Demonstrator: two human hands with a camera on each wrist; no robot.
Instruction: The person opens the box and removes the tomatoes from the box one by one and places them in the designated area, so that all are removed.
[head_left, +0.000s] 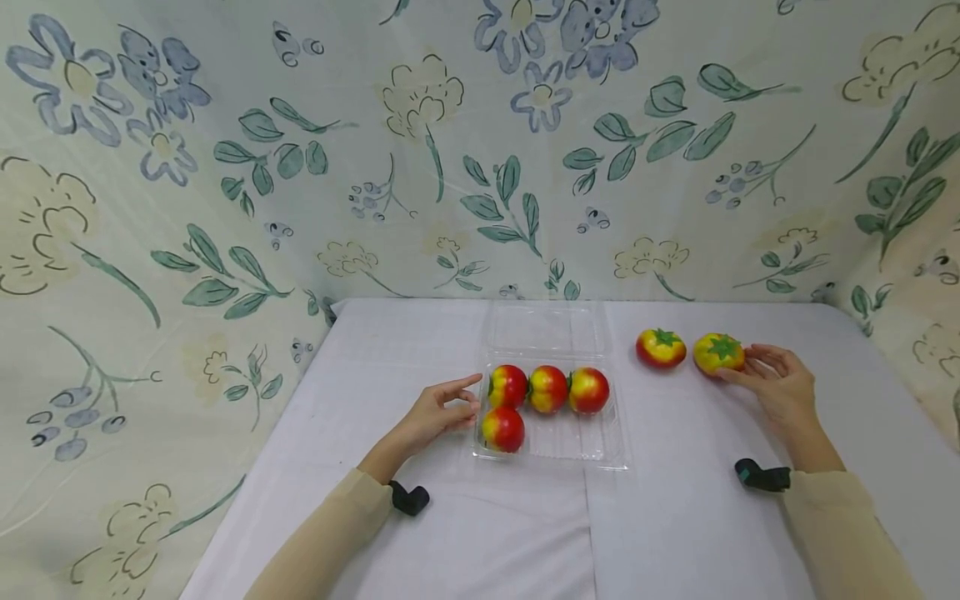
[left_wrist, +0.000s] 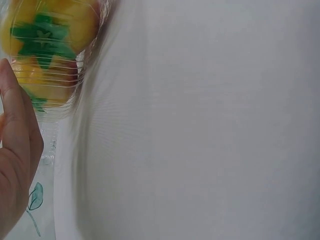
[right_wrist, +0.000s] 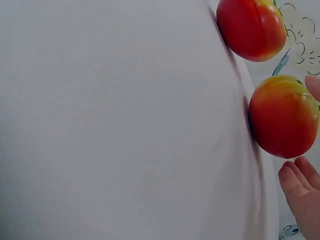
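Observation:
A clear plastic clamshell box point(head_left: 555, 446) lies with its lid point(head_left: 546, 329) folded back. Several red-and-yellow toy tomatoes point(head_left: 588, 390) sit in it, three along the back row and one at front left. At the box's left side is my left hand point(head_left: 431, 417), its fingertips right at the wall; the left wrist view shows a straight finger point(left_wrist: 15, 105) beside the ribbed plastic. My right hand point(head_left: 780, 387) reaches round a tomato point(head_left: 712, 357) on the table, thumb in front and fingertips right at its side. Another tomato point(head_left: 660, 350) lies just left of that one, its green leafy top up.
A white cloth point(head_left: 375, 350) covers the table. Behind it and at the sides hangs a floral curtain point(head_left: 465, 108). A black strap-like piece point(head_left: 410, 498) shows at the left wrist and another black piece point(head_left: 761, 475) at the right wrist.

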